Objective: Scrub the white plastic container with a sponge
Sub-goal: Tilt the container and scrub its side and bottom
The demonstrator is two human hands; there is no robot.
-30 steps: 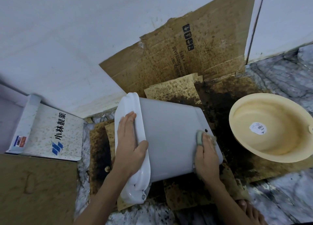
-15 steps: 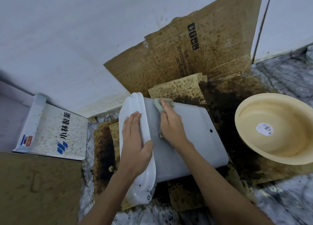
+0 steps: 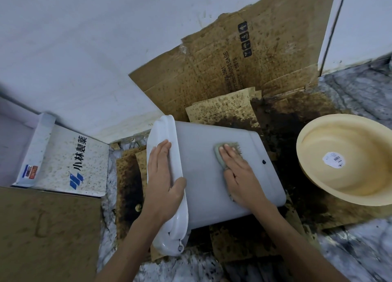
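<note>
A white plastic container (image 3: 203,171) lies on its side on stained cardboard, its rim to the left and its base to the right. My left hand (image 3: 162,180) is wrapped over the rim, thumb on the side wall, holding the container steady. My right hand (image 3: 237,171) lies flat on the upper side wall and presses a grey-green sponge (image 3: 222,152) against it. Only the sponge's far end shows past my fingertips. A small dark spot marks the wall near the base.
A cream plastic basin (image 3: 347,161) stands to the right. Stained cardboard (image 3: 244,69) leans on the white wall behind. A white printed box (image 3: 70,165) and a brown cardboard sheet (image 3: 46,235) lie at the left. The marble floor is blackened around the container.
My right hand slid the sponge from the base end up beside the rim, then back to the middle of the side wall. My left hand kept its hold on the rim.
</note>
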